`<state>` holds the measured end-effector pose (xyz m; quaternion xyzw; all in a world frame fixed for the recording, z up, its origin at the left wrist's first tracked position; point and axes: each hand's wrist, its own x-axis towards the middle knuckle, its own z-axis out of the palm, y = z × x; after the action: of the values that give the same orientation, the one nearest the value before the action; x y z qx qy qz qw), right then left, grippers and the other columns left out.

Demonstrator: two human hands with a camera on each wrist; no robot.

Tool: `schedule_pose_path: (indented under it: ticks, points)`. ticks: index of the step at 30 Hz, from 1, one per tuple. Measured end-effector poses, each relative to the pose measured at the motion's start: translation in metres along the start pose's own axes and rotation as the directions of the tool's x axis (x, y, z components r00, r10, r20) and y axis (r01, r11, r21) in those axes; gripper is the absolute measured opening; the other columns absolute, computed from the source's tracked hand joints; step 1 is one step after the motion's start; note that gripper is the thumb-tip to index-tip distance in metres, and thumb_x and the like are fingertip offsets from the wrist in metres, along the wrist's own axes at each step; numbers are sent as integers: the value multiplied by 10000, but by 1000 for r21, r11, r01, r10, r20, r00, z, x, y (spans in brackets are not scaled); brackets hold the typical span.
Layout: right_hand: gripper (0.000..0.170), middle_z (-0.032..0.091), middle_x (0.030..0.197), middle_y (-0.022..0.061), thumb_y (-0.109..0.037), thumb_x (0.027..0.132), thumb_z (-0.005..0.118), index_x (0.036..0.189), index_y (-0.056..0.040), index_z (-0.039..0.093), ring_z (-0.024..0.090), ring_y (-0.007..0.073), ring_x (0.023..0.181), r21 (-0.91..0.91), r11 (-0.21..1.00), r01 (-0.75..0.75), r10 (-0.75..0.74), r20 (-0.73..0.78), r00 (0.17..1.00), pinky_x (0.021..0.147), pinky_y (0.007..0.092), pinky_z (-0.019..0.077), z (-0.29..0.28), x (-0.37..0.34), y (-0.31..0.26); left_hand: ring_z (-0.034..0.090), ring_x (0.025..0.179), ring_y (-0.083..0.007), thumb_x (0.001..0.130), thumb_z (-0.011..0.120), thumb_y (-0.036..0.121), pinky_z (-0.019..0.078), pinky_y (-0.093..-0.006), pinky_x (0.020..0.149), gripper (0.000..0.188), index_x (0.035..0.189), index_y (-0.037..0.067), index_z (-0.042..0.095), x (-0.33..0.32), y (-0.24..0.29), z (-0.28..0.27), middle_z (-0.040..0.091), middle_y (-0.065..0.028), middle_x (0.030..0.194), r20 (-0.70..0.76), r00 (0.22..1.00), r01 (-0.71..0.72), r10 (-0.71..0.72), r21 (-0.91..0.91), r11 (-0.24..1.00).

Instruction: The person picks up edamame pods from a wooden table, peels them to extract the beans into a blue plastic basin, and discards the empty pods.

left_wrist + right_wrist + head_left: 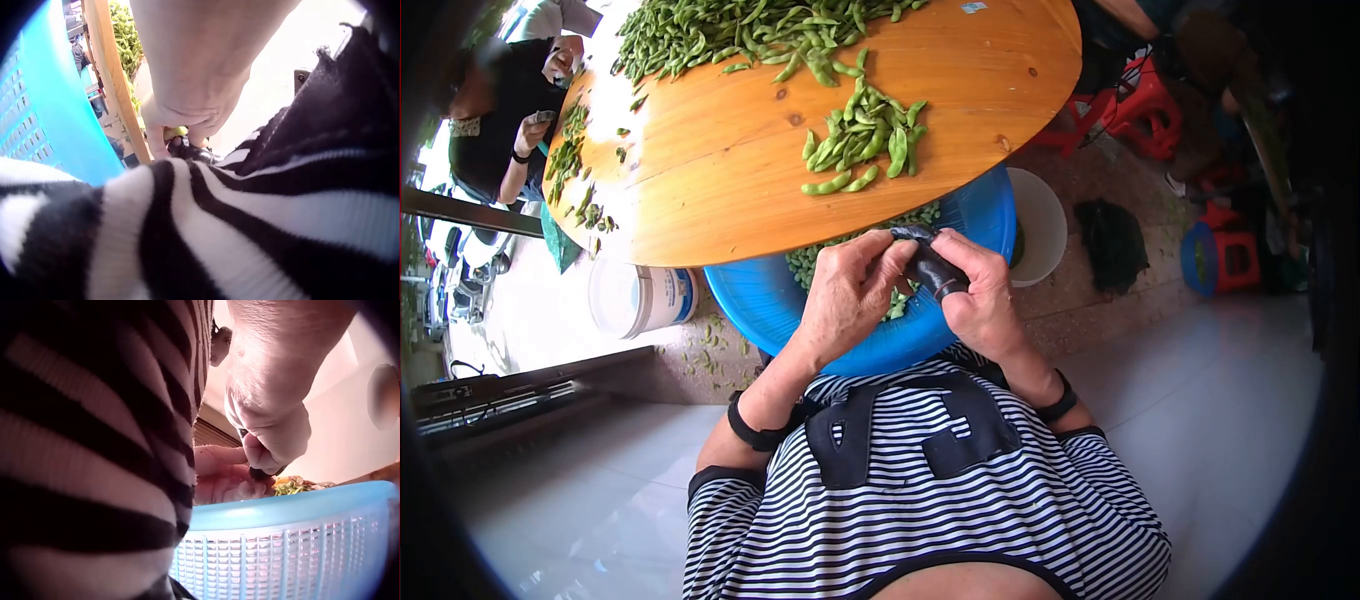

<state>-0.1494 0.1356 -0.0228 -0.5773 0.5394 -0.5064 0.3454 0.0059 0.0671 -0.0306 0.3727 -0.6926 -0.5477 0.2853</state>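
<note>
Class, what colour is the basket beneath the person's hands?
The basket is bright blue, seen best in the head view.

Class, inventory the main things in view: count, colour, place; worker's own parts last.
wooden table: one, orange-brown, ahead
pods: many, green, on table
basket: one, blue, partly under table
beans: many, pale green, in basket
dark object: one, black, between hands
buckets: at least two, whitish, flanking basket
stools: several, red, right
tub: one, blue, right
black-topped person: one, black, left
shirt: one, black-and-white, on worker
wristbands: two, black, worker's wrists
left grip, right grip: two, bare, pinching dark object
</note>
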Motion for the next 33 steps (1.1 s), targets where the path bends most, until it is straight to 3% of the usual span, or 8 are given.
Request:
schedule_pose_path:
  ticks: [3, 5, 9, 11, 16, 26, 30, 33]
  points:
    - [332, 547, 749, 31, 69, 726, 422, 977, 29, 636, 494, 113, 633, 283, 927, -245, 230, 87, 969, 552, 232, 394, -8, 2, 0, 707, 752, -170, 1016, 449, 188, 530, -283, 632, 312, 897, -66, 588, 4, 1, -14, 692, -114, 782, 255, 965, 112, -65, -174, 978]
    - [322, 532, 735, -35, 53, 786, 408, 992, 0, 650, 442, 18, 615, 605, 619, -501, 361, 348, 865, 503, 165, 329, -21, -2, 15, 704, 770, -178, 1017, 445, 184, 531, -280, 669, 306, 926, -74, 582, 4, -5, -17, 690, -121, 824, 278, 959, 119, -50, -235, 965]
    - [324, 536, 758, -14, 53, 781, 417, 1020, 20, 633, 444, 45, 644, 605, 597, -526, 386, 358, 850, 544, 184, 358, -17, -1, 14, 674, 919, -208, 1010, 445, 149, 521, -299, 826, 263, 1081, -86, 539, 3, -13, -16, 653, -150, 1037, 329, 939, 234, -104, -385, 893]
    - [331, 549, 785, 18, 52, 757, 424, 1024, 39, 619, 451, 92, 666, 282, 927, -245, 247, 31, 969, 593, 213, 382, -2, -2, 3, 661, 953, -215, 998, 477, 144, 511, -305, 867, 292, 1174, -86, 516, 0, -16, -11, 645, -146, 1064, 304, 948, 237, -96, -470, 850]
    - [387, 536, 806, 70, 57, 682, 420, 1013, 48, 619, 486, 151, 689, 111, 973, -202, 210, -58, 976, 624, 249, 402, -2, -3, 7, 632, 978, -186, 915, 538, 3, 506, -317, 910, 423, 1327, -45, 453, -1, -14, -2, 614, -107, 1129, 238, 968, 222, -74, -691, 688]
    - [336, 507, 792, 82, 76, 665, 429, 963, 70, 583, 485, 155, 696, -80, 996, 48, -59, -136, 989, 616, 271, 414, 4, -6, 11, 648, 768, -133, 959, 565, 93, 542, -266, 730, 225, 1144, -35, 582, -2, -8, 14, 656, -53, 921, -6, 995, 80, -97, -526, 847]
    - [329, 480, 702, -7, 74, 797, 381, 1010, 41, 630, 375, 46, 557, 605, 690, -397, 389, 154, 908, 466, 189, 314, -9, -3, 2, 653, 717, -158, 984, 524, 129, 539, -272, 689, 186, 1024, -35, 601, 0, -21, 8, 670, -108, 896, 56, 991, 123, -121, -732, 670]
    - [346, 454, 678, -40, 32, 825, 372, 1069, 52, 617, 303, 6, 519, 770, 521, -367, 293, 242, 925, 426, 152, 238, -18, -2, 24, 657, 746, -169, 982, 521, 131, 540, -283, 704, 191, 1041, -29, 608, 4, -20, 3, 675, -132, 901, 124, 986, 164, -108, -781, 603]
